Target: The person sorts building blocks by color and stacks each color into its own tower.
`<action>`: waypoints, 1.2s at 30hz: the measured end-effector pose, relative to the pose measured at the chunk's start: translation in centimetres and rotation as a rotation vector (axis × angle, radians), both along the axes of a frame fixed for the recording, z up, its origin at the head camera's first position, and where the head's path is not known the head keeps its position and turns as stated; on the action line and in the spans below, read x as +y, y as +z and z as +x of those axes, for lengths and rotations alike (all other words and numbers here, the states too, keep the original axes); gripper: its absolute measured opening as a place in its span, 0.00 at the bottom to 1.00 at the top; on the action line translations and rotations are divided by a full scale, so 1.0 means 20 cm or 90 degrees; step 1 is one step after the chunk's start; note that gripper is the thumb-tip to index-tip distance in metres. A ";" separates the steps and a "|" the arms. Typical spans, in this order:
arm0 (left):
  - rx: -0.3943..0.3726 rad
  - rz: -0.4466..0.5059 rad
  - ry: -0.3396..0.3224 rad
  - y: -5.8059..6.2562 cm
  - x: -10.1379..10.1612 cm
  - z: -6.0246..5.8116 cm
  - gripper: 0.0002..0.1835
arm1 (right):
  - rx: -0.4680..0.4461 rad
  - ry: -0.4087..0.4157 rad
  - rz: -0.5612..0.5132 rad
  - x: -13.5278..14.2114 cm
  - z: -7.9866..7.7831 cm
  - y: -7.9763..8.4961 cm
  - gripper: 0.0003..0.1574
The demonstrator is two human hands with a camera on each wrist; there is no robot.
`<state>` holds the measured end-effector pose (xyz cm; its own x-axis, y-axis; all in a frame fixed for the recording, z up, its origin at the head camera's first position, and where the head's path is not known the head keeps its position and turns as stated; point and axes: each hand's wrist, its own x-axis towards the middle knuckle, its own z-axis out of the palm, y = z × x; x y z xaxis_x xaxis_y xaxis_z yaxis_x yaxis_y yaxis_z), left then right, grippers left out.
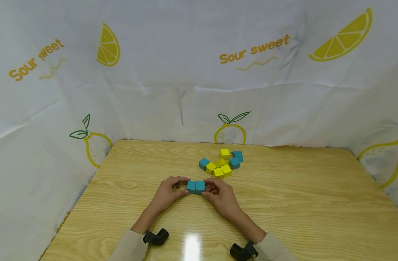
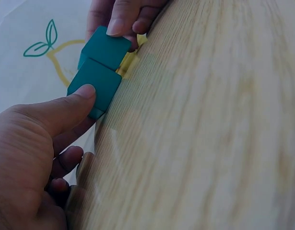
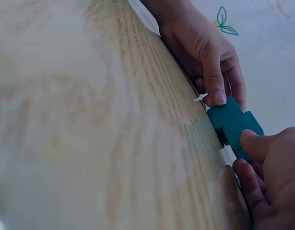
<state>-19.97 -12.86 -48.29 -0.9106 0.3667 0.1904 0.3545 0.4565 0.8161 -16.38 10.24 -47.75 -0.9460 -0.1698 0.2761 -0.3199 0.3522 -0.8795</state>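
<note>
Sleeves (image 1: 128,248) sit at seven and five o'clock. Printed cloth (image 1: 169,54) rings the surface (image 1: 309,192), nine to three. Left hand (image 1: 166,194) and right hand (image 1: 224,197), at six, pinch two touching blue cubes (image 1: 198,187), one each; loose blocks (image 1: 221,163) lie at two o'clock from those. Likely light, stiff, sturdy, the cubes suit a hold on opposite faces.

Toward six o'clock on my head feed, I see a blue cube (image 1: 191,186), its twin (image 1: 200,186) touching at three.
</note>
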 end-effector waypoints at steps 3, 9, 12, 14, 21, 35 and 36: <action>-0.001 0.000 0.002 0.00 0.00 0.00 0.20 | 0.003 0.000 0.004 0.00 0.00 0.00 0.22; 0.000 0.002 0.006 -0.01 0.00 0.00 0.20 | 0.012 0.001 0.012 0.00 -0.01 -0.01 0.22; -0.001 0.002 0.005 -0.01 0.00 0.00 0.20 | 0.012 0.002 0.019 0.00 0.00 -0.01 0.22; -0.002 0.001 0.004 -0.01 0.00 0.00 0.20 | 0.011 0.002 0.026 0.00 0.00 -0.01 0.22; -0.009 0.000 0.006 -0.01 0.00 -0.01 0.20 | -0.007 -0.001 0.039 0.01 0.00 0.00 0.22; 0.000 -0.001 0.001 0.00 0.00 0.00 0.20 | -0.029 -0.005 0.044 0.00 0.00 0.01 0.23; 0.000 0.000 0.001 0.00 0.00 0.00 0.20 | -0.030 -0.003 0.043 0.00 0.00 0.01 0.23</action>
<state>-20.03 -12.83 -48.33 -0.9115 0.3648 0.1900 0.3532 0.4577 0.8159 -16.42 10.32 -47.47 -0.9586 -0.1817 0.2192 -0.2767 0.4128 -0.8678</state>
